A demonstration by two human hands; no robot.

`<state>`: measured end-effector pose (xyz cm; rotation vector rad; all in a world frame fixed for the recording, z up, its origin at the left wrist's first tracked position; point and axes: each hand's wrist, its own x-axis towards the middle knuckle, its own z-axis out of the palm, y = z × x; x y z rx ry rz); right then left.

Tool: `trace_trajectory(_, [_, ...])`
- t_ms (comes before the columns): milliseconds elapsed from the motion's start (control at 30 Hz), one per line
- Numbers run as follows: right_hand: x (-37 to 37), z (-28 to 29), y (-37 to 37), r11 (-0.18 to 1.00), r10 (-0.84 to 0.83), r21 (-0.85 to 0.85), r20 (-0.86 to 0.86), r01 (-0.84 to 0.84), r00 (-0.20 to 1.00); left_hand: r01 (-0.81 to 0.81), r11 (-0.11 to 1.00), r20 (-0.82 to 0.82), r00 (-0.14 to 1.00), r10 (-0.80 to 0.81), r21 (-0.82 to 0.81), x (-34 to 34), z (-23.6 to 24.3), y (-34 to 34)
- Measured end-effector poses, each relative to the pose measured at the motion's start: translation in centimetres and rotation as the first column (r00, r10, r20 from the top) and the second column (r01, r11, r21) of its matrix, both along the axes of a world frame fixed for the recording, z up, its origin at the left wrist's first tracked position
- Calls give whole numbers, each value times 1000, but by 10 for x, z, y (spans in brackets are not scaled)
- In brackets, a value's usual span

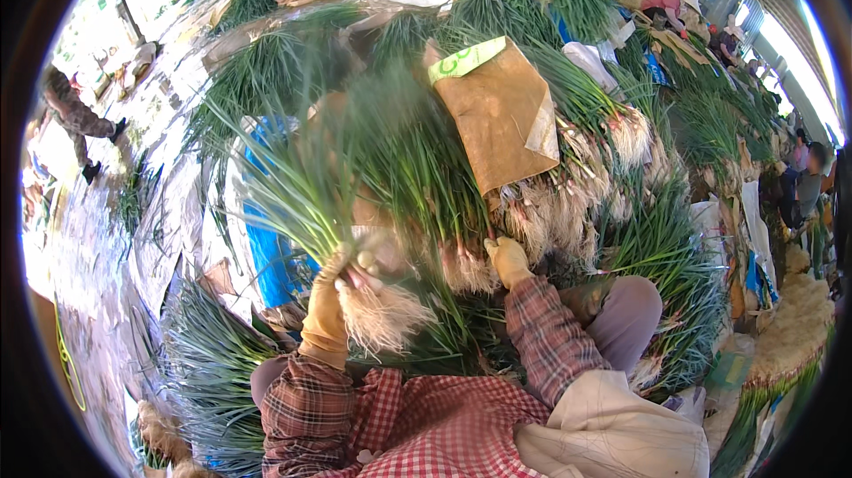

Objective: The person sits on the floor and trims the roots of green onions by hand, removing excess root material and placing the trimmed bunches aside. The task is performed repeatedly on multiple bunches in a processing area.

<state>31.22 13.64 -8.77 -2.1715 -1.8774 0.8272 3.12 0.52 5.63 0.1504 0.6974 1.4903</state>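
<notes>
The left hand (330,305) in its tan glove is closed around a bunch of green onions with pale stringy roots (377,314), leaves running up and away (roots nearest the body), while the right gloved hand (509,259), just right of that bunch, rests on the heaped pile (550,212), its grip not clearly closed.

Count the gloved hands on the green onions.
2. The left hand grips a bunch of green onions just above its roots. The right hand presses into the green onion pile beside the brown paper sheet. Others may be hidden.
</notes>
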Motion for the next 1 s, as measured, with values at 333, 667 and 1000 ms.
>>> trace_trajectory(333, [-63,64,-144,988,153,143,-891,-54,428,442,891,-229,861,-454,-102,41,-46,-1])
trace_trajectory(667, [-83,61,-79,852,-312,-346,-938,-392,150,354,918,-120,918,-378,-181,48,-42,-20])
trace_trajectory(1000, [-111,91,-123,39,-377,-53,924,-998,-64,166,964,-73,985,-154,209,17,-2,-14])
